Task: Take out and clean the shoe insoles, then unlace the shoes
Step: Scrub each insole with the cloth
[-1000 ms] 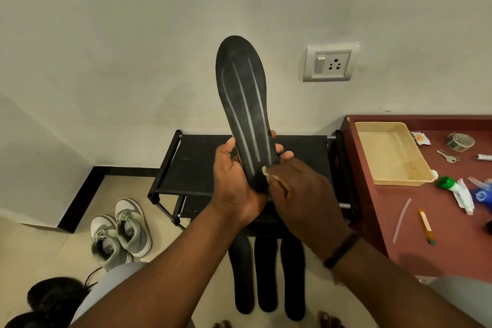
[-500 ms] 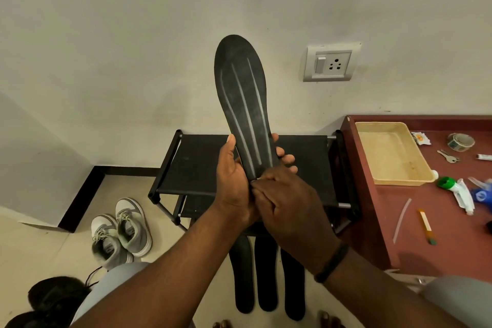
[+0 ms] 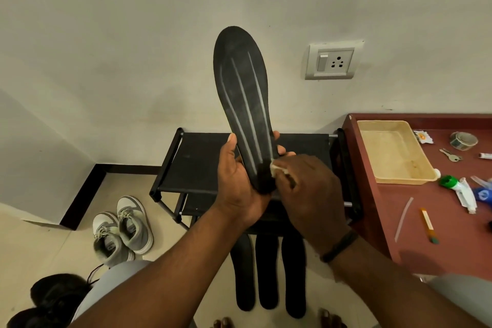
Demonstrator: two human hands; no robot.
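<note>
Both my hands work one flat black foam insole [image 3: 243, 104] with pale stripes: my left hand [image 3: 237, 181] grips its heel, my right hand [image 3: 306, 189] pinches a small white cloth [image 3: 277, 168] against it. Behind stands a black fabric rack [image 3: 197, 162] by the plaster wall.

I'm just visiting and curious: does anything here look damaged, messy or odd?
Slightly. The insole held up by the left hand bears three pale streaks along its length, like wear or dirt. On the red table, a squeezed tube, keys and a tape roll lie scattered. Nothing looks spilled or broken.
</note>
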